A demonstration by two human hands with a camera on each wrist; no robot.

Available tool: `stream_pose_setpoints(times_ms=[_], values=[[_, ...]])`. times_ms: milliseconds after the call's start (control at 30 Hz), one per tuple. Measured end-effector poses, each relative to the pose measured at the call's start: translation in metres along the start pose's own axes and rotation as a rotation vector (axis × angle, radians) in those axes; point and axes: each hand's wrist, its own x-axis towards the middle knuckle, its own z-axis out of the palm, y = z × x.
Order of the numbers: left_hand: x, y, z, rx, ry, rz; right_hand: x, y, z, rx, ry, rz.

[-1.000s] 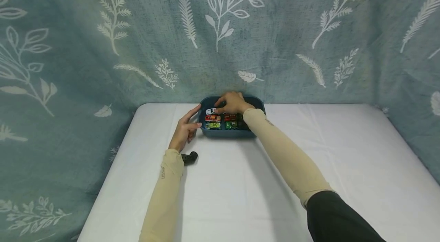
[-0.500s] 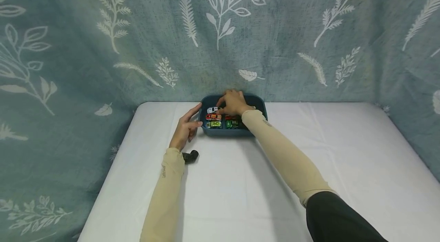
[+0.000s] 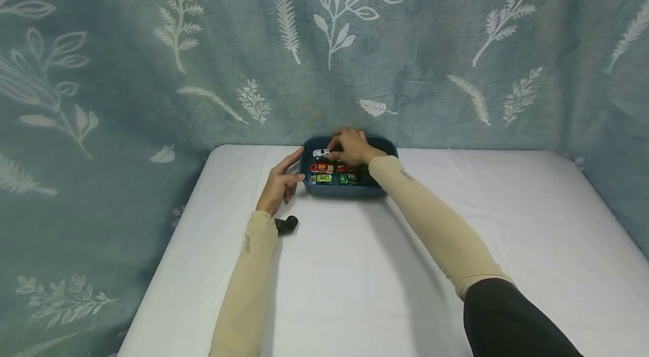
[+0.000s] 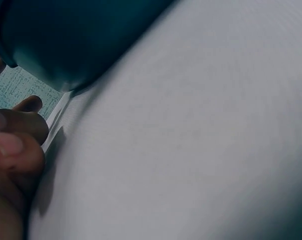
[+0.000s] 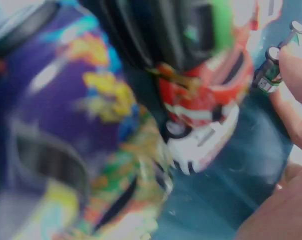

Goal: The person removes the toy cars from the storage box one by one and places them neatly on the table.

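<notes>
Blue tray (image 3: 385,146) holds toy cars (image 3: 322,168); right hand (image 3: 353,147) fingers seemingly pinch one; left hand (image 3: 280,184) fingers spread against tray.

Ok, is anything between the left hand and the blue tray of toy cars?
Nothing visible. The left hand lies open on the white table with its fingertips right at the left wall of the blue tray. The right hand is already inside the tray, over the toy cars.
</notes>
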Motion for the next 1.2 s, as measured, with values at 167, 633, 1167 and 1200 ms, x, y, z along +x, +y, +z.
stream_pose_setpoints(times_ms=[167, 633, 1167, 1200], values=[[0.002, -0.003, -0.003, -0.007, 0.000, 0.015, -0.004, 0.002, -0.016, 0.031, 0.031, -0.038], [0.005, -0.002, -0.008, 0.015, -0.006, 0.019, -0.083, 0.040, -0.084, 0.111, 0.119, -0.113], [0.009, -0.002, -0.005, -0.023, -0.017, -0.013, -0.159, 0.147, -0.082, -0.006, 0.136, 0.176], [0.009, -0.002, -0.005, -0.023, -0.014, -0.011, -0.159, 0.149, -0.080, -0.012, 0.142, 0.177]])
